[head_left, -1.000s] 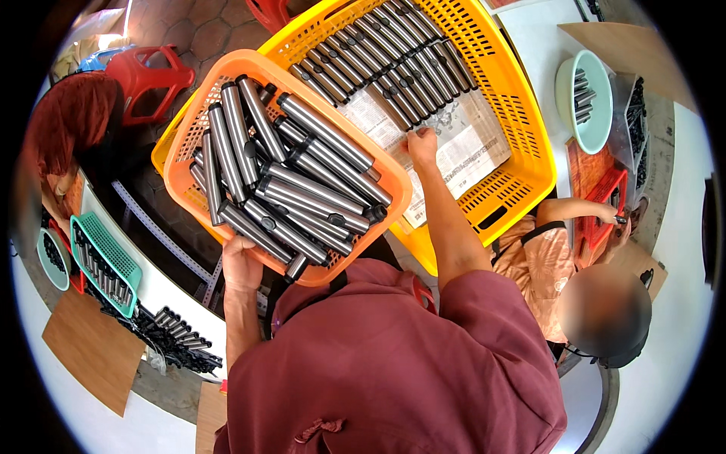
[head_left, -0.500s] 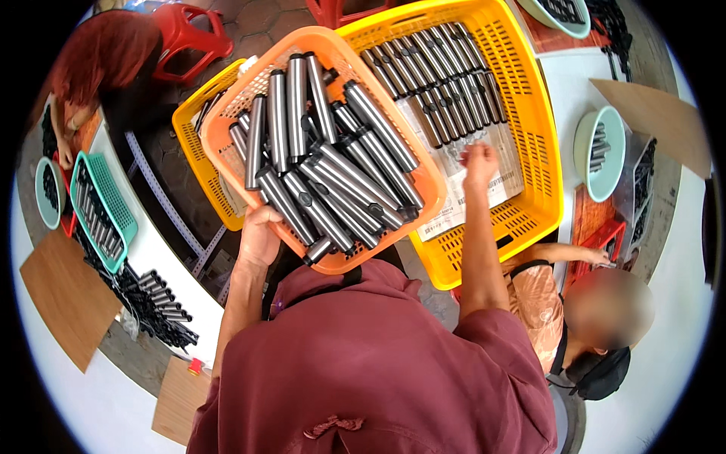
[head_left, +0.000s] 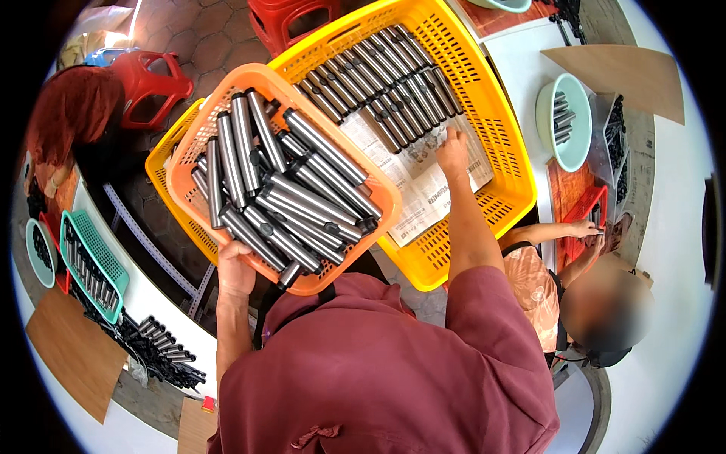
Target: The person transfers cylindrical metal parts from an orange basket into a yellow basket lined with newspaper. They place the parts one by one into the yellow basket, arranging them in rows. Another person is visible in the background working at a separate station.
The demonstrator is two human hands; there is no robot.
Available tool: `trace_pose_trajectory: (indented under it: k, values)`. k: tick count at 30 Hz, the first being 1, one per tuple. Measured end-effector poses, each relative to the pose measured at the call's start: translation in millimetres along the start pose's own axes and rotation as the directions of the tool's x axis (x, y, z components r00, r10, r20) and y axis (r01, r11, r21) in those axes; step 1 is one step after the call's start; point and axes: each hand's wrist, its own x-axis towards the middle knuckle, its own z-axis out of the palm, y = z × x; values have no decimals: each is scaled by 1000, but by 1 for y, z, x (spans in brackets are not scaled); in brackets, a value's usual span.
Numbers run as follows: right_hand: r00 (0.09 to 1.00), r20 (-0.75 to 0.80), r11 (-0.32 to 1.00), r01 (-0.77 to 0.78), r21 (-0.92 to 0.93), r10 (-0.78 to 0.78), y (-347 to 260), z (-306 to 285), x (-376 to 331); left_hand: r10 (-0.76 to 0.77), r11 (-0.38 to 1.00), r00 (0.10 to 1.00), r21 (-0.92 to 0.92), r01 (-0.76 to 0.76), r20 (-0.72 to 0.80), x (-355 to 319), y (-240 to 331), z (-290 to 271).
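My left hand (head_left: 237,268) is closed on the near-left rim of an orange plastic basket (head_left: 389,198). Shiny silver metal tubes (head_left: 283,225) with black ends lie heaped in it at various angles. The basket is tilted and overlaps the left side of a large yellow crate (head_left: 522,155). Inside the crate, more silver tubes (head_left: 408,106) lie side by side in two rows on printed newspaper (head_left: 431,193). My right hand (head_left: 454,155) is over the newspaper, close to the near row's right end. Its fingers look curled together; whatever they hold is hidden.
A smaller yellow crate (head_left: 157,160) sits behind the basket at left. Co-workers sit at both sides; one's hand (head_left: 582,228) is at a red tray (head_left: 586,208). Tables hold a pale green bowl (head_left: 582,144) and a teal basket (head_left: 112,310). Red stools (head_left: 155,87) stand beyond.
The basket, crate and surroundings have shifted left in view. My right hand has moved forward over the newspaper, nearer the tube rows. My left hand keeps its hold on the basket.
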Motion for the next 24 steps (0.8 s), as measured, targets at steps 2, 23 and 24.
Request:
trace_pose_trajectory:
  k: [2,23,24]
  values:
    - [993,24,986,121,-112,-119,16,10,10,-3,1000,999,-3,3,-49,2,-4,-7]
    - [925,292,855,346,-386,-242,-22,10,20,37,999,992,33,-33,-124,-2,-2,-3]
    - [926,304,859,333,-388,-222,-20,12,21,39,999,992,34,-35,-120,-2,-2,-2]
